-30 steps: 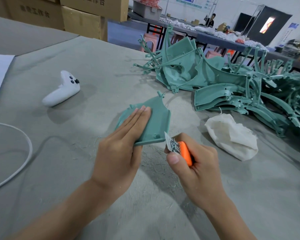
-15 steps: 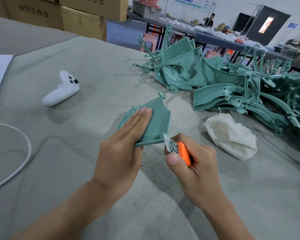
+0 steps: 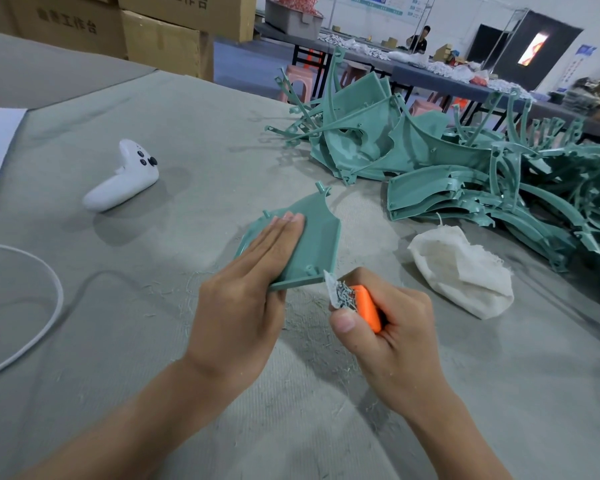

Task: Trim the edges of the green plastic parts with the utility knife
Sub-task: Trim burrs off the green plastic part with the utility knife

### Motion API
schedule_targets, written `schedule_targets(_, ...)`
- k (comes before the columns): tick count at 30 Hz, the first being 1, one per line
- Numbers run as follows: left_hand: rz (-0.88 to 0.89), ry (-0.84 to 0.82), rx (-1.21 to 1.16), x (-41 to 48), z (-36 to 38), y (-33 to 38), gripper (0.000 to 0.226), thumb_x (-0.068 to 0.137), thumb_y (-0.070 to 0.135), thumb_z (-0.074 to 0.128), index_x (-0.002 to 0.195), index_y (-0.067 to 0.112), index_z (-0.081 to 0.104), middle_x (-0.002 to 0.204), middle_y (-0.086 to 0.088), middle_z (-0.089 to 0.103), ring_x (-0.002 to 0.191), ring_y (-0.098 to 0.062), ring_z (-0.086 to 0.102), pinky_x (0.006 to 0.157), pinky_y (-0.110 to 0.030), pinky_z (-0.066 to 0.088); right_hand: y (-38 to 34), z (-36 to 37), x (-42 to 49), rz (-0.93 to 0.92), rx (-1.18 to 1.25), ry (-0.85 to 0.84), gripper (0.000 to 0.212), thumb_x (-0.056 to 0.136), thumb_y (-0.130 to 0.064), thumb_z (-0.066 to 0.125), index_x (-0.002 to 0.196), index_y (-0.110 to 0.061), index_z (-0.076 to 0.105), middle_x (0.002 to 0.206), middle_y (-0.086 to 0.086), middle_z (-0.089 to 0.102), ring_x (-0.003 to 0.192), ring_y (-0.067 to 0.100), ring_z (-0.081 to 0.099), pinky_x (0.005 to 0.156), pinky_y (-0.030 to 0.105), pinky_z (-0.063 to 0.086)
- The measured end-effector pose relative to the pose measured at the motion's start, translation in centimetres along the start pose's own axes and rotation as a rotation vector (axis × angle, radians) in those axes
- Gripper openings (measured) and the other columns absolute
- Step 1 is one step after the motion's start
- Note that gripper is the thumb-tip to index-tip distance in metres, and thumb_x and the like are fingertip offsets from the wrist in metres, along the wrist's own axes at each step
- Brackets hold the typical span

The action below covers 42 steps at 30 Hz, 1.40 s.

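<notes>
right hand (image 3: 395,327) clenched round orange-handled utility knife (image 3: 366,308); shaving-clogged blade tip at near right corner of flat green plastic part (image 3: 312,244). left hand (image 3: 243,289), fingers straight, presses it onto grey cloth table (image 3: 187,133). positions barely changed over last second: probably mid-stroke on this edge. heap of green plastic parts (image 3: 465,174) waits beyond.

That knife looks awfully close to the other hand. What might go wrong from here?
1. The utility knife has its blade at the near corner of the green part, close to the left hand pressing it flat; a slip could cut that hand.
2. The right hand has its thumb right beside the blade, so it might get nicked.
3. Shavings cling to the blade and may make it snag.
</notes>
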<state>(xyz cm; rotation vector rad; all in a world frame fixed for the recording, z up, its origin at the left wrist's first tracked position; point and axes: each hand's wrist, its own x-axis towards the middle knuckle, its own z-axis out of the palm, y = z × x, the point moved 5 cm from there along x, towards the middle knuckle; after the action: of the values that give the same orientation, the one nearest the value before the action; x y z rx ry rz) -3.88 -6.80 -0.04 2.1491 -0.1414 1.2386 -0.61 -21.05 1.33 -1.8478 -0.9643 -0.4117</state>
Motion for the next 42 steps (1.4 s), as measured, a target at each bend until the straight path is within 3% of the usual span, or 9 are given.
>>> schedule_targets(10,-0.025,-0.006,0.01,0.0,0.0,0.2,0.051,0.08,0.002,0.04,0.128,-0.001,0.056,0.132,-0.003,0.047,0.125,-0.012,0.045,0.106,-0.021,0.033,-0.1,0.1,0.0,0.004,-0.04,0.056,0.047,0.093,-0.069,0.042,0.072,-0.027,0.043,0.054,-0.014,0.026,0.047,-0.001,0.03,0.05,0.007,0.021)
schedule_targets(22,-0.036,0.006,0.044,0.0,0.2,-0.2,0.051,0.082,-0.001,0.047,0.132,0.003,0.054,0.133,0.002,0.046,0.126,-0.01,0.043,0.106,-0.018,0.032,-0.5,0.5,0.3,-0.03,-0.065,0.106,0.036,0.094,-0.067,0.043,0.071,-0.041,0.031,0.054,-0.021,0.021,0.046,-0.002,0.028,0.05,0.006,0.021)
schedule_targets(26,-0.064,0.022,0.053,0.1,0.4,-0.4,0.06,0.073,-0.014,0.055,0.13,0.002,0.056,0.131,0.002,0.047,0.124,-0.011,0.044,0.106,-0.018,0.03,-0.2,0.2,0.1,-0.033,-0.103,0.13,0.05,0.094,-0.067,0.043,0.065,-0.027,0.033,0.058,-0.011,0.024,0.049,0.0,0.026,0.049,0.009,0.02)
schedule_targets(29,-0.06,0.021,0.064,0.1,0.5,-0.2,0.059,0.073,-0.015,0.053,0.129,0.002,0.057,0.131,0.003,0.046,0.126,-0.01,0.042,0.11,-0.012,0.024,0.2,-0.4,0.3,-0.001,-0.145,0.19,0.045,0.095,-0.059,0.047,0.065,-0.031,0.029,0.059,-0.01,0.028,0.049,-0.001,0.028,0.049,0.008,0.021)
schedule_targets(31,-0.037,0.014,0.068,0.0,0.5,0.0,0.056,0.075,-0.007,0.045,0.129,0.001,0.056,0.132,0.003,0.045,0.127,-0.009,0.04,0.11,-0.008,0.018,1.0,-1.4,0.4,0.044,-0.144,0.249,0.041,0.093,-0.052,0.049,0.062,-0.027,0.039,0.058,0.0,0.034,0.048,0.003,0.032,0.048,0.011,0.023)
schedule_targets(33,-0.038,0.01,0.068,0.0,0.5,0.0,0.056,0.075,-0.004,0.043,0.13,0.002,0.056,0.132,0.003,0.044,0.127,-0.009,0.04,0.109,-0.007,0.018,1.4,-2.0,0.2,0.07,-0.106,0.258,0.067,0.094,-0.062,0.045,0.062,-0.003,0.048,0.053,0.009,0.035,0.048,0.014,0.034,0.045,0.023,0.025)
schedule_targets(35,-0.055,0.013,0.061,0.1,0.5,-0.2,0.055,0.076,-0.007,0.048,0.13,0.002,0.056,0.132,0.004,0.045,0.127,-0.008,0.04,0.11,-0.008,0.019,1.2,-1.9,0.1,0.06,-0.094,0.224,0.08,0.093,-0.069,0.04,0.062,0.004,0.046,0.052,0.015,0.035,0.048,0.02,0.032,0.045,0.031,0.026)
schedule_targets(39,-0.07,0.029,0.049,0.1,0.2,-0.1,0.055,0.076,-0.002,0.043,0.128,0.003,0.058,0.131,0.004,0.046,0.127,-0.009,0.041,0.109,-0.008,0.021,0.1,-0.7,0.2,-0.034,-0.083,0.123,0.049,0.095,-0.067,0.043,0.067,-0.028,0.032,0.056,-0.001,0.026,0.048,0.006,0.025,0.048,0.013,0.02)
schedule_targets(42,-0.071,0.019,0.043,0.2,0.1,0.1,0.055,0.075,-0.001,0.043,0.129,0.002,0.057,0.131,0.003,0.046,0.127,-0.01,0.041,0.109,-0.009,0.023,-0.1,-0.2,0.3,-0.056,-0.08,0.086,0.045,0.094,-0.066,0.046,0.068,-0.033,0.028,0.058,-0.01,0.022,0.049,0.0,0.024,0.05,0.009,0.019)
